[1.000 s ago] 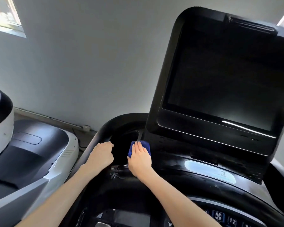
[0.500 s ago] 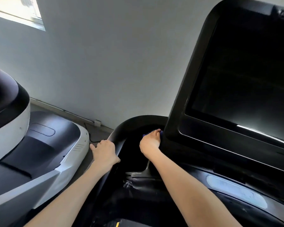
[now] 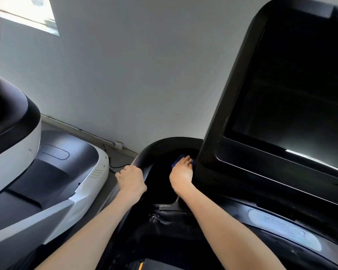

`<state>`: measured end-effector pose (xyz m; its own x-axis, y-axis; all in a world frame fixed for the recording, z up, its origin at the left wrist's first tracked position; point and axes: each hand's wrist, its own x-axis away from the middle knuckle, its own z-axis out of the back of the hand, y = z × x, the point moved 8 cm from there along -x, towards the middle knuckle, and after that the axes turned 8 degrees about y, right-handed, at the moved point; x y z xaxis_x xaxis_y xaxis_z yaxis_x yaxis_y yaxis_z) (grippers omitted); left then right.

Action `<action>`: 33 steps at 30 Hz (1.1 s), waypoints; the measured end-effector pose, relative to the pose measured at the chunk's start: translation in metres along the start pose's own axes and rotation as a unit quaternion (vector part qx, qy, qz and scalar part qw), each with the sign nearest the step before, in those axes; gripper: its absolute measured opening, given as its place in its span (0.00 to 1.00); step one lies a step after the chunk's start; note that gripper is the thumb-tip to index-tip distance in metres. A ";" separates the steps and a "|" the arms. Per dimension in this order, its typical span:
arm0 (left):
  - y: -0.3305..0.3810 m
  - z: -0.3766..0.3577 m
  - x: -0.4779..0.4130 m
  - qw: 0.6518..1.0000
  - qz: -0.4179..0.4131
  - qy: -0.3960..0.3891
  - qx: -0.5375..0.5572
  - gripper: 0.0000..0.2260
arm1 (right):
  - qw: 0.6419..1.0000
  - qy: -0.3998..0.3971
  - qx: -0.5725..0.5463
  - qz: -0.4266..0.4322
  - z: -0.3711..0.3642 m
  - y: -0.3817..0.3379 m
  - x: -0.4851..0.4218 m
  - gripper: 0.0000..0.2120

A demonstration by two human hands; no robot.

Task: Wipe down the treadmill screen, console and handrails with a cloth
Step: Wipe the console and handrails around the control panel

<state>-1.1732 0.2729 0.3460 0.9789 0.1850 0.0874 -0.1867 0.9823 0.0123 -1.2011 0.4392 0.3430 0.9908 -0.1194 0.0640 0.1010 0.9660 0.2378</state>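
Blue cloth (image 3: 176, 160) (mostly hidden), right hand (image 3: 181, 170) moved up beside screen (image 3: 291, 104)

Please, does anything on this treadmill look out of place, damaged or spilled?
Nothing stands out. The screen is dark and unbroken, the right hand presses the blue cloth beside its lower corner, and the left hand grips the console rim.

So the screen (image 3: 285, 98) stands on the right, rising above the console (image 3: 242, 208). The right hand (image 3: 181, 172) presses on the cloth (image 3: 176, 161) in the recess just left of the screen's lower corner. Further left, the left hand (image 3: 132, 179) grips the handrail (image 3: 152, 148). Another machine (image 3: 47, 172) sits left of that, with the wall (image 3: 135, 65) behind everything.
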 end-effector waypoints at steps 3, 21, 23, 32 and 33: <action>-0.001 0.001 0.001 1.000 -0.002 0.001 0.003 0.32 | 1.000 0.000 -0.015 -0.010 -0.007 -0.004 0.008 0.24; -0.003 0.002 0.005 0.999 -0.005 0.017 0.029 0.37 | 0.985 -0.007 0.162 0.059 0.009 -0.004 0.000 0.23; -0.004 0.001 0.004 0.999 -0.002 0.016 0.039 0.37 | 0.966 -0.044 0.251 0.053 0.009 -0.006 -0.004 0.20; -0.005 0.000 0.006 0.998 -0.002 0.016 0.061 0.37 | 0.959 0.063 0.226 0.157 0.016 0.004 0.051 0.17; -0.005 0.001 0.007 0.998 -0.002 0.017 0.061 0.37 | 0.970 0.082 0.188 0.133 0.021 0.013 0.042 0.17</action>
<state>-1.1660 0.2695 0.3474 0.9815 0.1838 0.0541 -0.1896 0.9728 0.1332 -1.1600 0.4418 0.3692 0.9813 0.1907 0.0245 -0.1701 0.8015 0.5733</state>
